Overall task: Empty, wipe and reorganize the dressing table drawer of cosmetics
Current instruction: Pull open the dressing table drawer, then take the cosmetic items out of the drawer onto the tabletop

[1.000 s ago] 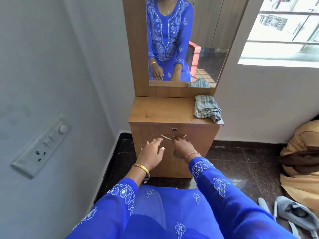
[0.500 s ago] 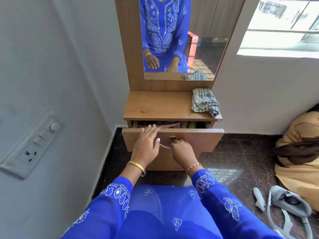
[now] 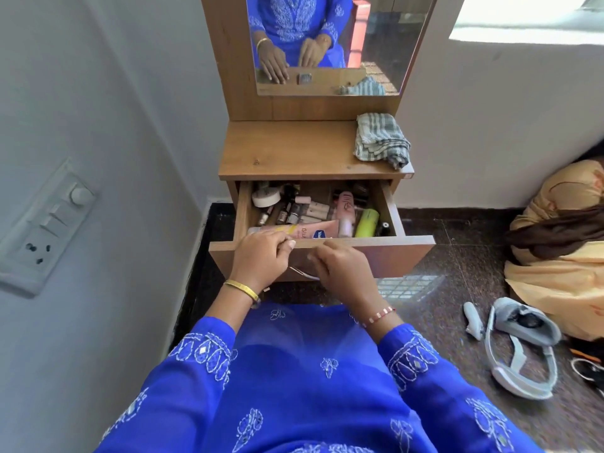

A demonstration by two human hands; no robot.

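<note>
The wooden cosmetics drawer (image 3: 385,204) now stands pulled open; my left hand (image 3: 261,256) grips its front, my right hand (image 3: 343,266) hangs loosely curled, the pink tube (image 3: 294,230) lying crosswise just behind, nearer my left.

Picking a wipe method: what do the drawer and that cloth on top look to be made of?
Drawer: looks like wood-grain laminated board, matt, with printed-looking grain and flat cut edges; solid wood can't be ruled out. Cloth: soft woven fabric, likely cotton, with grey-and-white checks and limp folds.
</note>
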